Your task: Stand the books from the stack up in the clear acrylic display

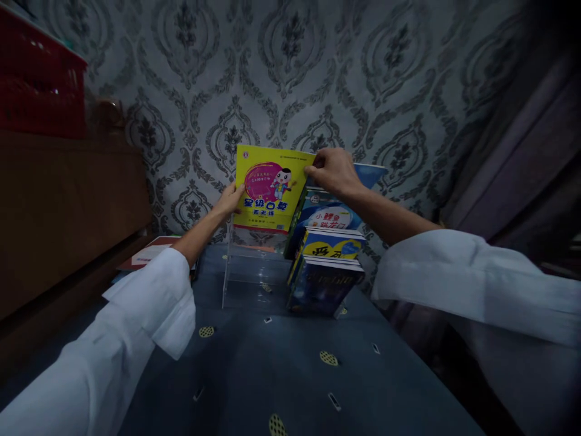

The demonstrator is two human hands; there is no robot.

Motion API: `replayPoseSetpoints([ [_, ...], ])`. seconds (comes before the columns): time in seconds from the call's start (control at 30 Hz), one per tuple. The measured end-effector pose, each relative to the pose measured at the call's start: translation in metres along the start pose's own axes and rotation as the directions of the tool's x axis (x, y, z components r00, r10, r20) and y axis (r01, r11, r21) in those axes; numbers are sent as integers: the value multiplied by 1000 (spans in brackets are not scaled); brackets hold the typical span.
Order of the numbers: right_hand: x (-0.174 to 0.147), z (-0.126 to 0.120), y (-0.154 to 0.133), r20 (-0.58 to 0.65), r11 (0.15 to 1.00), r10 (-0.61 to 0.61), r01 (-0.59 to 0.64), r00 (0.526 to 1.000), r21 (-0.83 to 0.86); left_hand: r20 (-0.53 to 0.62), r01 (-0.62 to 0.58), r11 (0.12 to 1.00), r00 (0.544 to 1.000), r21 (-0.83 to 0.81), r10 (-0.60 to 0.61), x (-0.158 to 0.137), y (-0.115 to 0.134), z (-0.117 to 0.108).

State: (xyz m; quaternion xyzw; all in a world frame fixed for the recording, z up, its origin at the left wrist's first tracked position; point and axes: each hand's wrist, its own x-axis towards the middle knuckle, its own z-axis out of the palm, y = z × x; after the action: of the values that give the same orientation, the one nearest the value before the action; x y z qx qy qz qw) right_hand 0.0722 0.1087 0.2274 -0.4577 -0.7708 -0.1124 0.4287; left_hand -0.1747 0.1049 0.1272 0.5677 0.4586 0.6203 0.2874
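A yellow workbook (272, 194) with a pink oval and a cartoon child on its cover stands upright between my hands. My left hand (230, 200) grips its left edge, the fingers partly hidden behind it. At the top right corner, my right hand (333, 169) pinches the workbook between thumb and fingers. Below it is a clear acrylic book rack (247, 277) with stepped tiers. On the rack's right side, several books rise in rows: a dark blue book (324, 287) in front, a yellow and blue book (333, 245) behind it, and a blue book (331, 217) further back.
A dark patterned cloth (272, 381) covers the table. At the left lies a small stack of books (152, 251) beside a wooden cabinet (68, 212) with a red basket (40, 79) on top. Patterned wallpaper (281, 79) stands behind; a curtain (512, 157) hangs at the right.
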Motion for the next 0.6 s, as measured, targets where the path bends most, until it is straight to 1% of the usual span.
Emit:
replayPoseSetpoints([
  [0.07, -1, -1, -4, -106, 999, -46, 44, 993, -23, -15, 16, 1000, 1000, 5, -16, 0, 1, 1],
  [0.13, 0, -1, -6, -155, 994, -109, 103, 982, -45, -18, 4, 1000, 1000, -2, -4, 0, 1, 1],
  [0.17, 1, -1, -7, -151, 990, -137, 131, 979, -49, -13, -4, 1000, 1000, -6, 4, 1, 0, 1],
  [0.23, 2, -1, -8, -97, 987, -159, 157, 983, -26, 1, -15, 1000, 1000, -11, 15, 1, -2, 0],
  [0.27, 2, -2, -10, -65, 989, -145, 146, 987, 2, 7, -14, 1000, 1000, -9, 14, 2, -3, -1],
  [0.33, 1, -5, -13, -9, 994, -85, 85, 996, 73, 17, -12, 1000, 1000, -6, 13, 3, -6, -3],
  [0.43, -1, -10, -17, 30, 988, -10, 5, 999, 157, 31, -19, 1000, 999, -12, 19, 3, -9, -6],
  [0.5, -3, -12, -19, 28, 984, -3, -2, 1000, 177, 40, -21, 999, 999, -24, 22, 1, -8, -6],
  [0.6, -4, -12, -23, -20, 984, 0, 4, 1000, 176, 65, -16, 1000, 998, -17, 17, -4, -4, -9],
])
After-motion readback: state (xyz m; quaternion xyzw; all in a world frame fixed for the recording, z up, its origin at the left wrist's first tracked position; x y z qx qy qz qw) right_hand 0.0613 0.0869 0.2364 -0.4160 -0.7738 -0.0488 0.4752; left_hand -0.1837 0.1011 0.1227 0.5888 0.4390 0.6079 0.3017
